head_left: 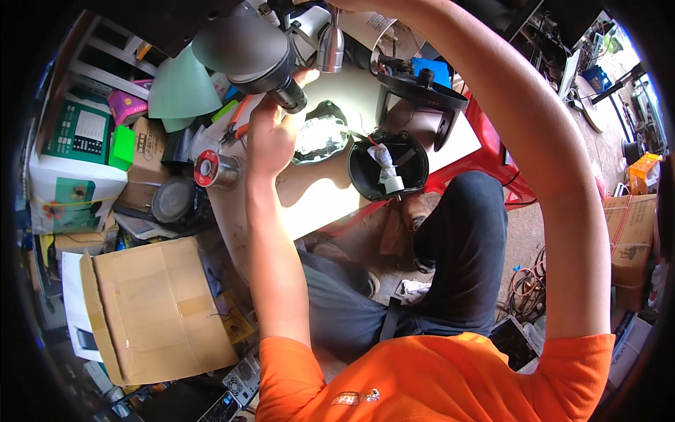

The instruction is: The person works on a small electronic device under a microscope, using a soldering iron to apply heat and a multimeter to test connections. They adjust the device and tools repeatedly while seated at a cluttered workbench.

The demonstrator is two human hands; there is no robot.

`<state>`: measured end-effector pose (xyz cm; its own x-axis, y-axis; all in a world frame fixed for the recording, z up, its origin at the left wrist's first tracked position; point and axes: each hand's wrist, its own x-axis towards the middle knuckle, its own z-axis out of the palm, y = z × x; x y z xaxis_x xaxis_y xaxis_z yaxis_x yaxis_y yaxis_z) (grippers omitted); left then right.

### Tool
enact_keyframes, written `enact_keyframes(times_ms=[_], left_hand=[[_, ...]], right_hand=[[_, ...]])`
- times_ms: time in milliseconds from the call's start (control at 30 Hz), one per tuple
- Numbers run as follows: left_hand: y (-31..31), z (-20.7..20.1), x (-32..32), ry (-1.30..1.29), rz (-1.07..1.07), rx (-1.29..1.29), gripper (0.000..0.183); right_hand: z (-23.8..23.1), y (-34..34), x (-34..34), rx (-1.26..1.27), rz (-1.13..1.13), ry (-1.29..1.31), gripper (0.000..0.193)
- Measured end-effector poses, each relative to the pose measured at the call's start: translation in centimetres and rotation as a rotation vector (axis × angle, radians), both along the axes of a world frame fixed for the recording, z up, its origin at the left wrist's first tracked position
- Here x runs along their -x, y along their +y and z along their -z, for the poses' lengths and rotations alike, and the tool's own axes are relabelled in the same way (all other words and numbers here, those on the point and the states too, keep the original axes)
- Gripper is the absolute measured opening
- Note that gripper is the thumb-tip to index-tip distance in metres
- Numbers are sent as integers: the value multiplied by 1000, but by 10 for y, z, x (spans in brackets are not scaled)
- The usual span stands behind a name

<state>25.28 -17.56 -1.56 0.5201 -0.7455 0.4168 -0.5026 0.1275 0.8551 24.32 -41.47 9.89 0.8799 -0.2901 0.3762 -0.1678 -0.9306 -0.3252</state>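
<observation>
My left hand [273,137] reaches up over the white worktable, its thumb and a fingertip on either side of a black cylindrical fitting [285,91] below a grey dome. The other fingers are hidden behind the fitting. At the top edge, my right hand [351,4] is partly cut off; its fingers meet the narrow upper end of a silver metal cylinder [331,49] that hangs down. Beneath lies an oval dark-rimmed part [321,135], its inside washed out by strong light. Beside it sits a round black housing [358,172] with a wrapped bundle and a white connector [391,184].
A solder spool [218,169] and orange-handled pliers [239,121] lie at the table's left. A round black base [422,88] stands at the right, near a red plastic stool [517,186]. A cardboard box [158,309], cartons and electronic parts crowd both sides.
</observation>
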Motion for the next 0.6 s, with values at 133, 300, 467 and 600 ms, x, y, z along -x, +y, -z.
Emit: enact_keyframes(times_ms=[133,300,467,600], left_hand=[[-7,-1,-11,190,2,-11,34],[-15,4,-33,236,87,10,31],[-22,7,-35,273,0,-3,29],[-15,24,-57,-19,-375,137,30]], right_hand=[[-1,-14,-25,848,-157,229,18],[-12,-16,-10,1139,-320,197,16],[-2,-21,-22,929,-248,225,13],[-6,-11,-16,1043,-226,282,12]])
